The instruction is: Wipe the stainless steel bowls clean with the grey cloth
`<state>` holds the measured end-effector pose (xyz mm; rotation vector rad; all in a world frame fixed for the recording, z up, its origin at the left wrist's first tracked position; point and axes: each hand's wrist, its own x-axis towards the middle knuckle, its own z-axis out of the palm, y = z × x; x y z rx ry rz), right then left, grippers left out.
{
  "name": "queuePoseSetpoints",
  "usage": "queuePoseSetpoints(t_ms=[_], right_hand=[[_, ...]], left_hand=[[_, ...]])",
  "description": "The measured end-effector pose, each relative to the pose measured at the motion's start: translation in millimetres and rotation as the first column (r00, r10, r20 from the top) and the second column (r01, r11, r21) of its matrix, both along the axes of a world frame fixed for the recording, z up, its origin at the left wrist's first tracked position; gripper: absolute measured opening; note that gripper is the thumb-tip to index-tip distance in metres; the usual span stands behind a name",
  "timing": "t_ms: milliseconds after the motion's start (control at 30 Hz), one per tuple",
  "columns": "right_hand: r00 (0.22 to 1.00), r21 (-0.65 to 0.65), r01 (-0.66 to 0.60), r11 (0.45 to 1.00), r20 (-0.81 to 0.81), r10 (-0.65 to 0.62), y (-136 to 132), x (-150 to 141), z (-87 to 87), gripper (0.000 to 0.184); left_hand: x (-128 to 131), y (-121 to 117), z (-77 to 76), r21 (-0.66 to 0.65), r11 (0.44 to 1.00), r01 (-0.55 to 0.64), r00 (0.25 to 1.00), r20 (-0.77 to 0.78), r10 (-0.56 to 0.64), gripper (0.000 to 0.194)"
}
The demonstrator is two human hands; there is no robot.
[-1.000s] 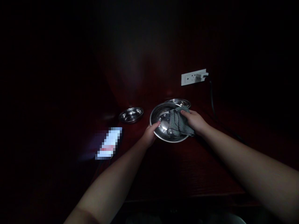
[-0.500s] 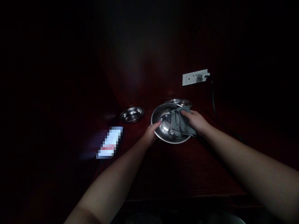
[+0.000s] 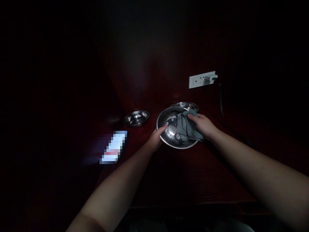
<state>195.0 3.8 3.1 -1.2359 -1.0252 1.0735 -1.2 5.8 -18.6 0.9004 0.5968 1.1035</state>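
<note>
A shiny metal bowl (image 3: 169, 135) is held tilted, its inside facing me. My left hand (image 3: 156, 139) grips its left rim, the thumb lying over the inner wall and the fingers hidden beneath. Bunched in my right hand (image 3: 202, 125) is a grey cloth (image 3: 187, 127), which covers the right part of the bowl and hangs over its rim. The right thumb presses on top of the cloth; the other fingers are mostly out of sight. Partly hidden behind the held bowl is another metal dish (image 3: 184, 105).
A second metal bowl (image 3: 136, 118) stands on the dark red tabletop (image 3: 193, 180), left of my hands. Nearer on the left lies a lit phone (image 3: 114, 147), its screen blurred. A white wall socket (image 3: 202, 80) holds a plug with a dark cable (image 3: 221, 101) running down to the right.
Almost nothing differs. Both hands, the bowl and the cloth keep their places, with only a very slight shift of the whole view.
</note>
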Motion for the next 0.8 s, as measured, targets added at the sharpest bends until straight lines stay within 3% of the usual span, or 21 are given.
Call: queuePoseSetpoints(t_ms=[800], right_hand=[[0.999,-0.003,0.008,1.000,0.043,-0.007,-2.3,-1.5,3.3,0.023]], left_hand=[[-0.1,-0.7,-0.6,-0.008,1.000,0.000,1.000,-0.006,0.000,0.047]])
